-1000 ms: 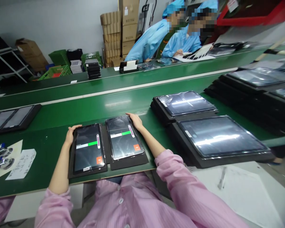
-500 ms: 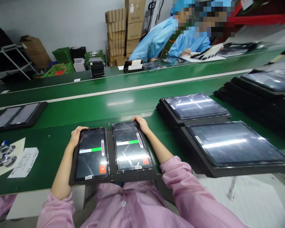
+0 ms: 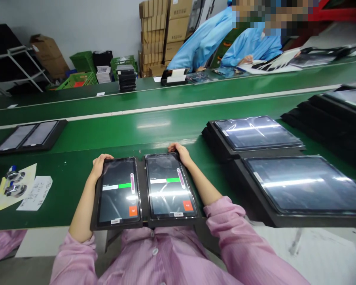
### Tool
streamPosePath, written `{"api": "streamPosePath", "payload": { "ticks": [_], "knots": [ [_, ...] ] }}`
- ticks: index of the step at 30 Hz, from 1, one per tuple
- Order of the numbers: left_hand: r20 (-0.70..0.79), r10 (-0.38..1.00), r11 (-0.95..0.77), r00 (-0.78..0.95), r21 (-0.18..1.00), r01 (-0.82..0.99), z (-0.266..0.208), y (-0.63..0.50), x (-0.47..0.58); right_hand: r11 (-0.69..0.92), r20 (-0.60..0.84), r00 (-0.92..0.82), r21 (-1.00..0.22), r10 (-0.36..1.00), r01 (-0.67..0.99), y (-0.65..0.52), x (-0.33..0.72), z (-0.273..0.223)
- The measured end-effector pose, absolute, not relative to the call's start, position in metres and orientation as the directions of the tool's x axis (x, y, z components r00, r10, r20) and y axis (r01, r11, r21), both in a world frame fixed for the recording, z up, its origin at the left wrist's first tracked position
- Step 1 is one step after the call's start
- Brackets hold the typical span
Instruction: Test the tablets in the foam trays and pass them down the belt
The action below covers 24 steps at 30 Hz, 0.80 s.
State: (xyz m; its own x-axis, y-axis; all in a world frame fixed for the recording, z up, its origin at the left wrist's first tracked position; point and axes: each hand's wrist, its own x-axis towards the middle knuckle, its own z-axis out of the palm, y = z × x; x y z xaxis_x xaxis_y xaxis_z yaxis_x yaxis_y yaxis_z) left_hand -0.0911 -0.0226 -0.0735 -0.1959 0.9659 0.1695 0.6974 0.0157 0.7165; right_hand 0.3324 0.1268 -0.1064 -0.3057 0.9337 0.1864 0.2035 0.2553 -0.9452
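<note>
Two tablets lie side by side in a black foam tray (image 3: 144, 221) at the green bench's near edge. The left tablet (image 3: 115, 206) and the right tablet (image 3: 166, 202) are lit, each showing a white and green bar, a purple slider and an orange "Fail" box. A small white label sits at each tablet's lower edge. My left hand (image 3: 100, 165) curls over the tray's far left corner, beside the left tablet. At the far right corner, my right hand (image 3: 181, 154) has its fingers bent over the edge by the right tablet. Some fingertips are hidden behind the tray.
To the right, film-covered tablets (image 3: 305, 184) rest on black foam trays (image 3: 264, 204). Another tray with two tablets (image 3: 38, 132) is at left. Metal round objects (image 3: 14, 190) lie on yellow paper, beside a handwritten note (image 3: 37, 194). Across the bench, people in blue sleeves (image 3: 203, 35) work.
The view has shifted a little, so most things appear further right. Both hands stay at the tray's far corners, and the right fingers look slightly more bent.
</note>
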Motion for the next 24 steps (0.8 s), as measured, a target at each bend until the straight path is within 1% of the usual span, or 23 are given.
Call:
{"api": "streamPosePath", "payload": {
  "ticks": [3, 5, 10, 14, 17, 20, 24],
  "knots": [
    [0.162, 0.959, 0.029, -0.232, 0.760, 0.649, -0.075, -0.022, -0.089, 0.241, 0.174, -0.299, -0.948, 0.938, 0.206, 0.128, 0.333, -0.108],
    [0.151, 0.955, 0.049, -0.254, 0.768, 0.639, -0.077, -0.021, -0.089, 0.240, 0.173, -0.294, -0.949, 0.940, 0.207, 0.129, 0.333, -0.108],
    [0.166, 0.932, 0.056, -0.322, 0.811, 0.582, -0.081, -0.018, -0.091, 0.240, 0.196, -0.251, -0.958, 0.948, 0.158, 0.126, 0.331, -0.099],
    [0.251, 0.859, 0.040, -0.445, 0.836, 0.548, -0.082, -0.026, -0.089, 0.239, 0.228, -0.113, -0.966, 0.967, 0.096, 0.118, 0.334, -0.090],
    [0.307, 0.802, 0.023, -0.512, 0.841, 0.541, -0.085, -0.052, -0.084, 0.195, 0.197, 0.020, -0.979, 0.980, 0.066, 0.106, 0.349, -0.090],
    [0.292, 0.832, -0.010, -0.472, 0.858, 0.513, -0.092, -0.098, -0.079, 0.153, 0.158, 0.094, -0.986, 0.983, 0.063, 0.080, 0.372, -0.098],
    [0.226, 0.904, -0.038, -0.364, 0.888, 0.458, -0.104, -0.171, -0.071, 0.135, 0.142, 0.103, -0.988, 0.985, 0.071, 0.023, 0.402, -0.111]
  ]
}}
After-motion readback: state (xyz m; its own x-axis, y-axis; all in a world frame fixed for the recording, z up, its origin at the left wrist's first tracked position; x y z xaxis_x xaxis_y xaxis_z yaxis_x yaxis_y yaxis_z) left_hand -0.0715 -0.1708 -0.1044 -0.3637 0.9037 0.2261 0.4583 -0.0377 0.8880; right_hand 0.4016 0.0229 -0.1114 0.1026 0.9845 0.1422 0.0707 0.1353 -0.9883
